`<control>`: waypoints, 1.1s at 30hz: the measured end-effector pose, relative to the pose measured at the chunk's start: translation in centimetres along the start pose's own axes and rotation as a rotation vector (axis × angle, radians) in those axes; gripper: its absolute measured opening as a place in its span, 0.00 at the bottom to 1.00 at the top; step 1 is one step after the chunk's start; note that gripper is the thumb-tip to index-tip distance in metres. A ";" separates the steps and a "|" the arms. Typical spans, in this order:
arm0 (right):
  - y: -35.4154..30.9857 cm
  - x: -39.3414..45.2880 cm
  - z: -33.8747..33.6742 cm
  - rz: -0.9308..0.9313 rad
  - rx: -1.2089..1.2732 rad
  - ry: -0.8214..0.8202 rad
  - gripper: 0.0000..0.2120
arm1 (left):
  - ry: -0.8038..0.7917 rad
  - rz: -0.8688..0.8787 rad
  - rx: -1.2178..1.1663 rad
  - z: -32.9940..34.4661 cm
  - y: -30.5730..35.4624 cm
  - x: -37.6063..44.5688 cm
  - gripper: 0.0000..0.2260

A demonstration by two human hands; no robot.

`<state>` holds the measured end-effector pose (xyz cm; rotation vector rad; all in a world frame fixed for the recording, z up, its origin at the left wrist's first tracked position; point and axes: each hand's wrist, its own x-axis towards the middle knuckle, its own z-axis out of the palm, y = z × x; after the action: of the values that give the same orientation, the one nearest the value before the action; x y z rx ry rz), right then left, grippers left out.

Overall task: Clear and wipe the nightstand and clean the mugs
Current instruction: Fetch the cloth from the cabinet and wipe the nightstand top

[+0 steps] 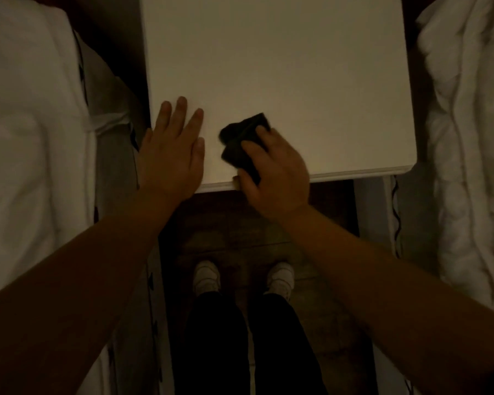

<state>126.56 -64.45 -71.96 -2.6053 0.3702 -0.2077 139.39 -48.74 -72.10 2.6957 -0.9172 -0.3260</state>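
The white nightstand [283, 67] fills the upper middle of the head view, its top bare. My right hand [274, 175] presses a dark cloth [240, 138] onto the top near the front edge, fingers wrapped over the cloth. My left hand [171, 149] lies flat on the front left corner of the top, fingers together and holding nothing. No mugs are in view.
White bedding [26, 138] lies to the left and a white knitted blanket [468, 138] to the right. A dark cable [395, 223] hangs beside the nightstand's right leg. My feet in white shoes [243, 276] stand on the dark floor below.
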 end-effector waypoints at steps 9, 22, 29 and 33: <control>-1.2 2.9 -4.5 0.405 0.640 0.227 0.19 | 0.088 -0.002 -0.195 0.2 -0.6 -0.1 0.22; 5.0 0.2 -2.7 0.112 -0.075 0.092 0.25 | 0.015 0.016 -0.401 -0.3 -1.2 -0.2 0.29; -1.8 0.9 1.8 -0.090 -0.174 0.025 0.32 | -0.063 -0.103 -0.814 -1.3 -1.7 0.2 0.24; -4.8 1.2 4.1 -0.233 -0.121 -0.003 0.29 | -0.072 -0.212 -1.122 -2.6 -1.7 -0.3 0.17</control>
<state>129.59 -58.93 -73.07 -2.7662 0.0785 -0.2686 140.87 -46.74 -70.18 1.7203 -0.2749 -0.7184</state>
